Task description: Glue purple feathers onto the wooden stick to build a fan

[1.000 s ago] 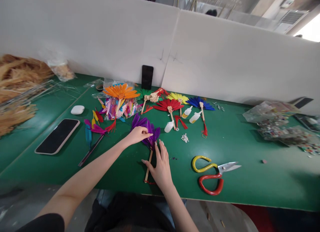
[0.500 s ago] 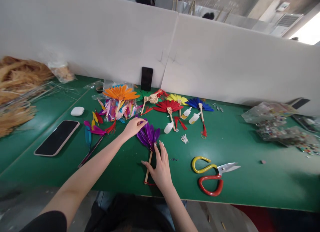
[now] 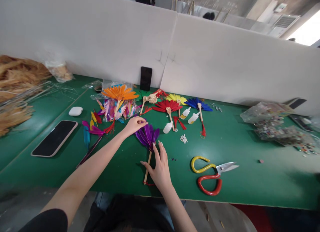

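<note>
A purple feather fan on a thin wooden stick lies on the green table in front of me. My right hand rests flat on the fan's base and stick, fingers spread. At the fan's upper left edge, my left hand has its fingertips pinched together on a purple feather.
Yellow-and-red scissors lie to the right. Behind are orange, red and blue fans, glue bottles, beads and a feather bag. A phone, earbud case and straw lie left.
My left hand has lifted off the middle of the purple fan and moved up to its upper left edge. The loose purple feathers left of it are gone from view. My right hand stays put.
</note>
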`<state>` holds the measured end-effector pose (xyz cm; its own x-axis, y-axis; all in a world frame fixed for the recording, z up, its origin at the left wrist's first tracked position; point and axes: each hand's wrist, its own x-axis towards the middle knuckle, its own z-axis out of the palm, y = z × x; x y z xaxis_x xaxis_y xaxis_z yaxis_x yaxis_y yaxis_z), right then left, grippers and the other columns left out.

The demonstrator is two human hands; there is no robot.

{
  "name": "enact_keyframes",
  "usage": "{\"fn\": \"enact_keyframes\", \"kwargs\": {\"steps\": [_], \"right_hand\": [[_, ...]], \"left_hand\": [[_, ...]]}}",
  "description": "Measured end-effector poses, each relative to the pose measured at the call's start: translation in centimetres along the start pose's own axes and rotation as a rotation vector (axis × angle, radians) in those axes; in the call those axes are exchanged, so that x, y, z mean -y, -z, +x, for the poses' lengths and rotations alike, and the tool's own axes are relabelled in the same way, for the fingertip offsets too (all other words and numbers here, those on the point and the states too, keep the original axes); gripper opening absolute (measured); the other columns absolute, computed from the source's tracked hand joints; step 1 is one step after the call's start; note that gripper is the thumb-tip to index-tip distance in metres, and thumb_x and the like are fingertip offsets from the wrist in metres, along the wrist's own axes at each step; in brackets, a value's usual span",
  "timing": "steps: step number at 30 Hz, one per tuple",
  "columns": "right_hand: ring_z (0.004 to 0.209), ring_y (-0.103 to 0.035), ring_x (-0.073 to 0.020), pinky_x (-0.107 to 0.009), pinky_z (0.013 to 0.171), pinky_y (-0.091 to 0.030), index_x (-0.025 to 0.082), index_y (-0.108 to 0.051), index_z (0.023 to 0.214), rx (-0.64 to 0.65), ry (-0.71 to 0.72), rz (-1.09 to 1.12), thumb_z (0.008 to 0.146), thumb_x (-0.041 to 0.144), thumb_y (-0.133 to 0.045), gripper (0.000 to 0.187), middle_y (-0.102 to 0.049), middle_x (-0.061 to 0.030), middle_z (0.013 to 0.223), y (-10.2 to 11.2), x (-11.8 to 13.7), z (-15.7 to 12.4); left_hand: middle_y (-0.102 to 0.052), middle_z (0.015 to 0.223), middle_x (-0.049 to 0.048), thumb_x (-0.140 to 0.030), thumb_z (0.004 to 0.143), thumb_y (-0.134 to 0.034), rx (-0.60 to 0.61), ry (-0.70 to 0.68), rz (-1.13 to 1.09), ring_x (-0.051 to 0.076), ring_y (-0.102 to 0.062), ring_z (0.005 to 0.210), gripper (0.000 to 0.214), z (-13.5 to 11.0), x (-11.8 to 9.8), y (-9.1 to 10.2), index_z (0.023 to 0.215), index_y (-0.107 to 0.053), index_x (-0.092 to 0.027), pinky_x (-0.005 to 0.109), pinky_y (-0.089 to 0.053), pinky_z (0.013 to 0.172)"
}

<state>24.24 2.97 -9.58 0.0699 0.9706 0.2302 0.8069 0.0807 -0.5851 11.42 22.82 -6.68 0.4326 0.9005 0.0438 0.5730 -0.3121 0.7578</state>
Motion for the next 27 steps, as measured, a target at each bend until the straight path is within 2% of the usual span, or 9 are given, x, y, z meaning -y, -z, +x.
{"fn": "enact_keyframes", "kwargs": {"steps": [11, 20, 27], "right_hand": [[0.134, -0.017, -0.029, -0.049, 0.103, -0.031, 0.021, -0.024, 0.14, 0.021, 0.009, -0.015, 0.082, 0.047, -0.052, 0.069, -0.021, -0.0125, 0.146, 0.2, 0.1, 0.1], [0.134, -0.017, -0.0295, -0.051, 0.103, -0.031, 0.024, -0.027, 0.139, 0.022, 0.015, -0.006, 0.083, 0.046, -0.052, 0.065, -0.02, -0.0108, 0.146, 0.3, 0.1, 0.1], [0.134, -0.017, -0.0296, -0.05, 0.103, -0.032, 0.024, -0.031, 0.138, 0.019, 0.021, -0.001, 0.083, 0.044, -0.052, 0.063, -0.02, -0.0104, 0.146, 0.3, 0.0, 0.0]], "left_hand": [[-0.04, 0.053, -0.0032, -0.045, 0.071, -0.057, -0.066, 0.054, 0.033, 0.011, -0.04, 0.052, 0.033, -1.3, 1.2, 0.4, 0.074, -0.066, -0.014, 0.023, -0.03, 0.051], [-0.037, 0.05, -0.0044, -0.045, 0.071, -0.057, -0.053, 0.083, 0.021, 0.011, -0.037, 0.049, 0.033, -1.8, 1.6, 0.4, 0.072, -0.066, -0.014, 0.023, -0.029, 0.05], [-0.041, 0.05, -0.0032, -0.047, 0.072, -0.056, -0.059, 0.059, 0.062, 0.011, -0.04, 0.049, 0.035, -1.6, 1.9, 0.0, 0.074, -0.067, -0.014, 0.023, -0.03, 0.05]]}}
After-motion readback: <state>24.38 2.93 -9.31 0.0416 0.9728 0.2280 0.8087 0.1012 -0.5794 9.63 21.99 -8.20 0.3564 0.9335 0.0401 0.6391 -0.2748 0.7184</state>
